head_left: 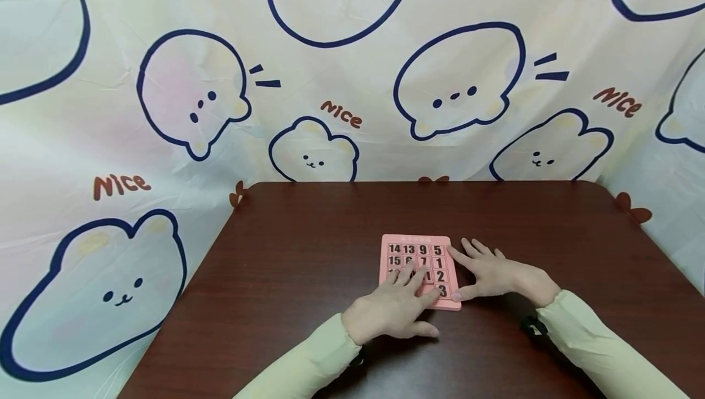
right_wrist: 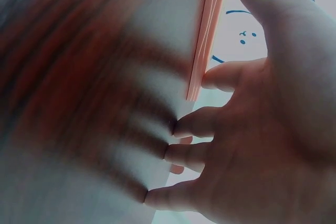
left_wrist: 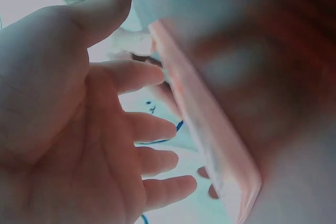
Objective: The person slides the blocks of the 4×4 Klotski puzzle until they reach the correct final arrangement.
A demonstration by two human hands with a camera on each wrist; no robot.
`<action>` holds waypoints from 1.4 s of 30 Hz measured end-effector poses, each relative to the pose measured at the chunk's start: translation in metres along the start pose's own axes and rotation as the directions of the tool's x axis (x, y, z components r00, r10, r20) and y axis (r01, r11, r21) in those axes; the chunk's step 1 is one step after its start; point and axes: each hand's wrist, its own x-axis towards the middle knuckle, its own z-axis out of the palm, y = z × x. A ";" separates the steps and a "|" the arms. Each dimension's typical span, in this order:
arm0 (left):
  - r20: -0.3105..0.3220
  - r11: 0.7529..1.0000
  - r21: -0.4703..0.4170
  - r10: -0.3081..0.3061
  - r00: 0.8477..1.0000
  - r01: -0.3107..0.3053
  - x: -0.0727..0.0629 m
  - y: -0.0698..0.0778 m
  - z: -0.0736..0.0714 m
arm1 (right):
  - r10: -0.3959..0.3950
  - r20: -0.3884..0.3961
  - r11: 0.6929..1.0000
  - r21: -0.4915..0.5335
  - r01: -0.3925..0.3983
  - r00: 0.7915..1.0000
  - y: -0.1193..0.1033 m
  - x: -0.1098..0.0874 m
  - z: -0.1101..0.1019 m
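Note:
A pink number sliding puzzle lies flat on the table, with black digits on its tiles. My left hand reaches over its lower part with fingers spread, hiding several tiles; the index fingertip is at the tile marked 3. At the puzzle's right edge is my right hand, fingers spread, with thumb and index finger at the frame. In the left wrist view the left palm faces the puzzle's side. The right wrist view has the index finger touching the puzzle's edge.
The dark brown table extends around the puzzle on every side. Behind it hangs a pale cloth printed with blue-outlined bears and the word Nice. A black band shows under the right wrist.

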 end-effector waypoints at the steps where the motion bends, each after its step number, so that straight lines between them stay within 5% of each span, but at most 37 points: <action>1: -0.002 1.000 -0.006 -0.004 1.000 0.004 -0.002 -0.001 -0.002 | 0.001 0.001 1.000 0.002 -0.001 1.000 0.000 0.000 0.000; 7: -0.040 1.000 -0.026 -0.010 0.999 0.009 -0.019 -0.009 -0.011 | 0.006 0.002 1.000 -0.001 -0.006 1.000 -0.001 0.003 -0.001; 15: -0.047 0.997 0.019 -0.072 0.996 0.073 -0.038 -0.024 -0.003 | 0.019 0.013 1.000 -0.012 -0.019 1.000 -0.002 0.008 0.000; 42: -0.009 0.998 0.050 -0.031 0.999 0.031 -0.027 -0.017 0.009 | 0.037 0.016 0.999 0.008 -0.037 0.999 0.000 0.004 0.002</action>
